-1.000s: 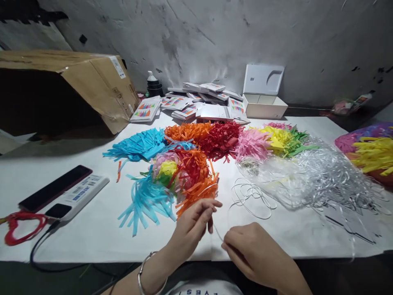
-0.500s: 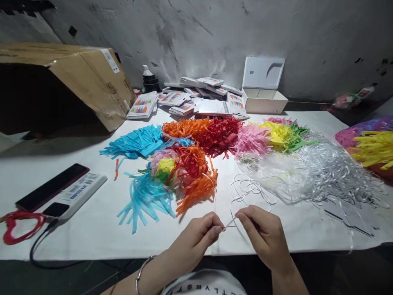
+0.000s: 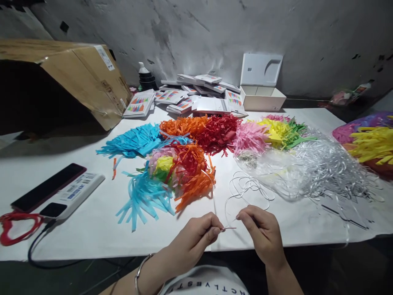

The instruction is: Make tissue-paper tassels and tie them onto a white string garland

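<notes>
My left hand (image 3: 201, 235) is closed, thumb pressed on forefinger, pinching a thin white string (image 3: 242, 188). A short, thin reddish end sticks out to the right from these fingertips; I cannot make out what it is. My right hand (image 3: 262, 231), a little to the right, is also closed, its fingertips pinching the string. A short stretch of string runs between the hands, and the rest lies in loose loops behind them. Just beyond my left hand lies a bunch of tissue-paper tassels (image 3: 187, 172) in orange, red, yellow, pink and blue.
More paper tassels (image 3: 222, 133) lie across the table, with a tangle of silvery string (image 3: 331, 164) at right. Flat printed boxes (image 3: 211, 104), an open white box (image 3: 262, 98) and a cardboard carton (image 3: 86, 78) stand behind. A phone (image 3: 49, 186) and power strip (image 3: 73, 194) lie left.
My hands keep their pinches close together. The reddish end at my left fingertips now shows more clearly, and the string between the hands has shifted. The view has moved slightly.
</notes>
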Demonstrator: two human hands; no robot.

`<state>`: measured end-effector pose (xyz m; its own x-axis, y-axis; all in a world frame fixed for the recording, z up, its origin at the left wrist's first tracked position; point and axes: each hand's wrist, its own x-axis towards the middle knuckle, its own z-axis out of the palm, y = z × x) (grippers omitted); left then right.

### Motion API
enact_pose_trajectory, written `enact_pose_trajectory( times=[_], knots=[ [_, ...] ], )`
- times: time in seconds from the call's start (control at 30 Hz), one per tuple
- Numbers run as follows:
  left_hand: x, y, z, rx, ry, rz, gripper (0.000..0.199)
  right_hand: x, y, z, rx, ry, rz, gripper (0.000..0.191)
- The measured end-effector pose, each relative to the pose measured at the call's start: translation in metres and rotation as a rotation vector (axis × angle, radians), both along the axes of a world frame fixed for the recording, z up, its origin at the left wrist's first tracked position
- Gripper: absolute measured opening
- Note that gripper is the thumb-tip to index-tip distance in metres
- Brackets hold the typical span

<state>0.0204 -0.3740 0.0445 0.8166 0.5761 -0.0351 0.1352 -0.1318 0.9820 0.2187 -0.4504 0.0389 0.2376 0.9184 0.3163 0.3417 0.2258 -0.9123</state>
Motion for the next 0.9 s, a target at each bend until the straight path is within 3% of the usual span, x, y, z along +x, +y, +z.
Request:
enact_pose_trajectory(
  times=[0.2, 0.37, 0.47, 0.6, 0.73, 0.8, 0.9],
  knots=[
    [0.0, -0.006, -0.015, -0.165, -0.171, 0.051, 0.032, -0.003, 0.002, -0.017, -0.042, 0.192, -0.042, 0.029],
    [0.011, -0.012, -0.03, -0.623, -0.484, -0.069, 0.032, -0.034, 0.014, -0.041, -0.171, 0.411, 0.082, 0.037],
    [0.017, -0.01, -0.032, -0.753, -0.571, -0.021, 0.03, -0.047, 0.018, -0.047, -0.196, 0.382, 0.118, 0.036],
    [0.018, -0.008, -0.029, -0.602, -0.431, 0.175, 0.035, -0.038, 0.012, -0.044, 0.073, 0.059, -0.115, 0.026],
    [0.021, -0.009, -0.029, -0.502, -0.243, 0.118, 0.043, -0.029, 0.001, -0.036, 0.246, -0.068, -0.08, 0.023],
    [0.022, -0.007, -0.031, -0.441, -0.165, 0.075, 0.044, -0.029, -0.002, -0.032, 0.242, -0.095, -0.088, 0.02],
    [0.021, 0.0, -0.031, -0.202, -0.031, 0.05, 0.041, -0.028, -0.005, -0.032, 0.223, -0.099, -0.193, 0.016]
  ],
)
